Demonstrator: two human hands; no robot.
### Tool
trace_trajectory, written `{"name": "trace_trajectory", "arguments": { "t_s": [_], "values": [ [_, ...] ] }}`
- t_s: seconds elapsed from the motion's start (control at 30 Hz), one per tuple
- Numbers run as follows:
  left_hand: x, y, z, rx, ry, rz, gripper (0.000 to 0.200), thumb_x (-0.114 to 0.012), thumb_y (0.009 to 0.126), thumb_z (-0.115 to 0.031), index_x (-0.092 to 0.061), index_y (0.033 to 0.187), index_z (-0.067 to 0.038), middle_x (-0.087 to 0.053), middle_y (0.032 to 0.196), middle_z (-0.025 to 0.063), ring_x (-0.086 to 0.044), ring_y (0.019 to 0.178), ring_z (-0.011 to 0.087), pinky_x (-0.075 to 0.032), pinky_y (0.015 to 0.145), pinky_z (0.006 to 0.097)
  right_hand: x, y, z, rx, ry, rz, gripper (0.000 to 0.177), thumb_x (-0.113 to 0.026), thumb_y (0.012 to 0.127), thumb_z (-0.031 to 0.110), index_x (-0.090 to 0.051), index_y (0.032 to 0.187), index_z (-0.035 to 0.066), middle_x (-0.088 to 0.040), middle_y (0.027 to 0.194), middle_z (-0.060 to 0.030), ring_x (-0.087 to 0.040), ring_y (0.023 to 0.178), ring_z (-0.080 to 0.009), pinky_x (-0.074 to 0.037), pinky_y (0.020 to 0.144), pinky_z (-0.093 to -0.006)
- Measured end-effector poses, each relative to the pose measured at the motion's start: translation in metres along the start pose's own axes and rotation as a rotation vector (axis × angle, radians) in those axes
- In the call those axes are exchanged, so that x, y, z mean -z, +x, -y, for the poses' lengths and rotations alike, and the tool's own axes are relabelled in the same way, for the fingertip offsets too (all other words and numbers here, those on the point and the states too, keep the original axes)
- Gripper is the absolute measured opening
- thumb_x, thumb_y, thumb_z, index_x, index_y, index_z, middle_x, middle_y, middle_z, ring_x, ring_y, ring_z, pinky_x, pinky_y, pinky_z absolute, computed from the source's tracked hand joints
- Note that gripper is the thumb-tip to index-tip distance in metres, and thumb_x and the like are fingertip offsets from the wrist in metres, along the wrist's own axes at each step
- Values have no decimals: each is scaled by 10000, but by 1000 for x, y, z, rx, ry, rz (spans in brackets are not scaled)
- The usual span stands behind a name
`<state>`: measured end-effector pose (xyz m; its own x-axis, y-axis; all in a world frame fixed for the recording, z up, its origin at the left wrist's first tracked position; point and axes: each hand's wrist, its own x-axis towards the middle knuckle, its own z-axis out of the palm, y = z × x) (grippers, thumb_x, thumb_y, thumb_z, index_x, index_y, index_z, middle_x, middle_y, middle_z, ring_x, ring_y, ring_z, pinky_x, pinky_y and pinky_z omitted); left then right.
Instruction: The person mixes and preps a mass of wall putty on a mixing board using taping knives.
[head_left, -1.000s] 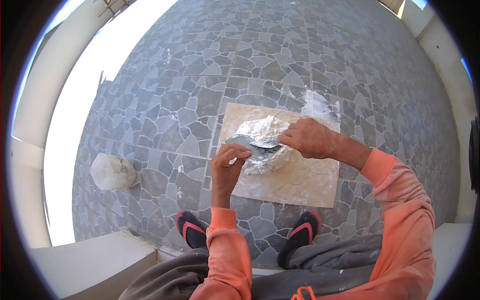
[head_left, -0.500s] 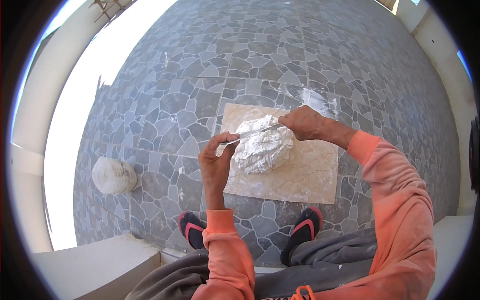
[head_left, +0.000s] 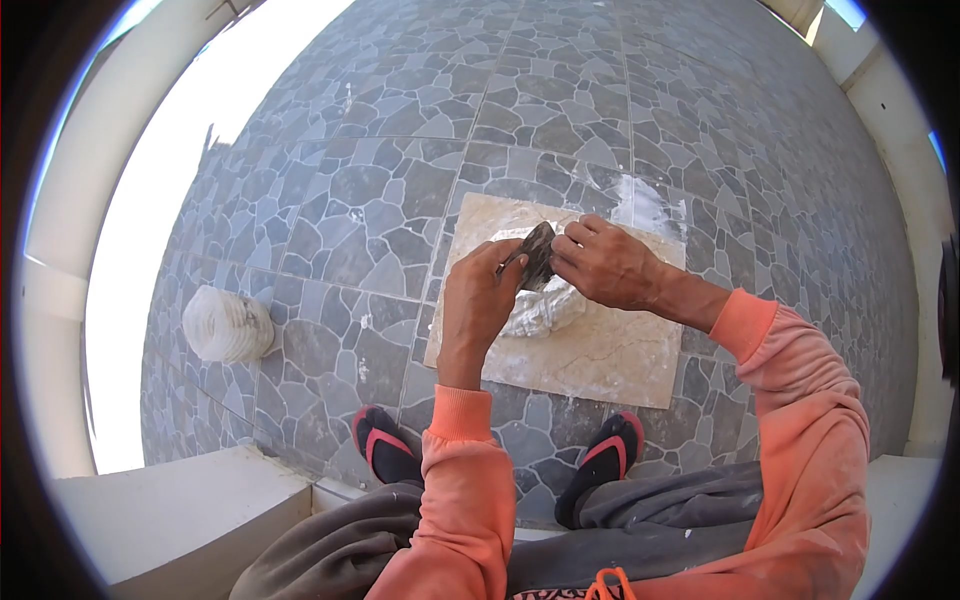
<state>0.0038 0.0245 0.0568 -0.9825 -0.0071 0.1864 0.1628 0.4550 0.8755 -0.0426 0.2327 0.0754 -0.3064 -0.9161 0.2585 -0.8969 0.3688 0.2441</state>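
Note:
My left hand [head_left: 485, 295] pinches a dark, flat scraper blade [head_left: 537, 258], smeared and tilted up, between thumb and fingers. On the blade's other side is my right hand [head_left: 612, 262], its fingers curled closed with the tips at the blade's right edge. Whether a handle is inside either hand is hidden. Just below them, a mound of white paste [head_left: 540, 315] lies on a beige square slab [head_left: 615, 355], partly covered by my hands and the blade.
The floor [head_left: 390, 215] has a grey stone pattern. White smears [head_left: 648, 205] mark it beyond the slab. A whitish ribbed container [head_left: 228, 323] lies to the left. My feet in flip-flops [head_left: 385, 450] are in front of a pale ledge [head_left: 190, 515].
My hands have come closer together, the left moving right. The blade, seen earlier as a thin bright strip stretched between both hands, has turned and now shows a dark broad face.

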Motion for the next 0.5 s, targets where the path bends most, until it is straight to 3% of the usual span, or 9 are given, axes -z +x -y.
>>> {"name": "trace_trajectory", "arguments": {
  "t_s": [0.17,0.27,0.37,0.4,0.5],
  "values": [
    [-16,1,21,-14,114,33,239,-677,868,-111,-699,1077,4,-699,853,153,-631,689,211,-497,663,318,1,-6,0,19,-6,-81,75,-626,819,120,-623,821,45,-564,854,-68,-586,834,-201,-497,741,-343],
    [-18,-4,41,112,91,15,239,-674,876,-120,-691,1077,8,-695,808,119,-598,661,161,-476,637,293,16,-9,-8,-61,16,2,57,-635,789,69,-609,829,37,-571,849,-78,-599,832,-216,-513,727,-347],
    [-10,-10,56,227,-48,-75,216,-663,892,-119,-685,1059,15,-679,780,54,-558,664,92,-450,625,259,20,-19,-25,-227,144,69,90,-620,744,18,-597,830,27,-573,846,-97,-607,818,-246,-528,699,-355],
    [-7,-10,61,258,-132,-69,209,-645,923,-130,-658,1064,23,-655,792,0,-535,687,49,-435,625,239,19,-22,-28,-363,272,123,114,-590,738,11,-593,852,3,-587,856,-140,-618,806,-307,-540,698,-396],
    [-4,-13,74,284,-282,-157,256,-629,932,-161,-620,1088,41,-671,842,65,-572,719,106,-460,661,279,21,-28,-28,-541,474,204,127,-565,779,34,-587,887,-28,-616,850,-183,-626,822,-363,-523,715,-454]
  ]
}}
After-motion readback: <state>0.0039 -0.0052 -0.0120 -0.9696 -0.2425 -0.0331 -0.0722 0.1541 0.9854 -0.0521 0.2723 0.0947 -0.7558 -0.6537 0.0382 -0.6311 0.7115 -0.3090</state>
